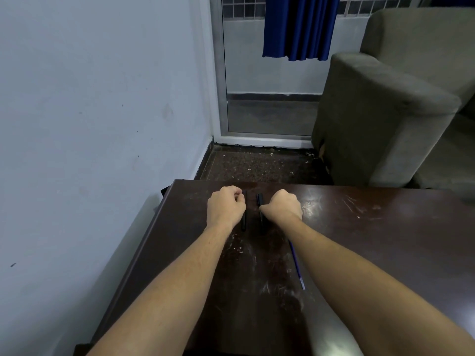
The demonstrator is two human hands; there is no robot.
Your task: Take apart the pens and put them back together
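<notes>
Home living room: sofa, curtain, door.

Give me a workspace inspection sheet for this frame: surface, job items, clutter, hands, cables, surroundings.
Surface: dark wooden table, scratched, with pale scuffs and specks.
Job's things: two black pen parts, one at the left hand, one at the right hand; thin blue refill lying loose by the right forearm.
Clutter: nothing seen besides small specks on the table.
Hands: left hand closed in a fist beside its pen part; right hand closed around its pen part.
Cables: nothing seen.
Surroundings: pale wall to the left, glass door with blue curtain ahead, grey sofa to the right, debris on the floor.
</notes>
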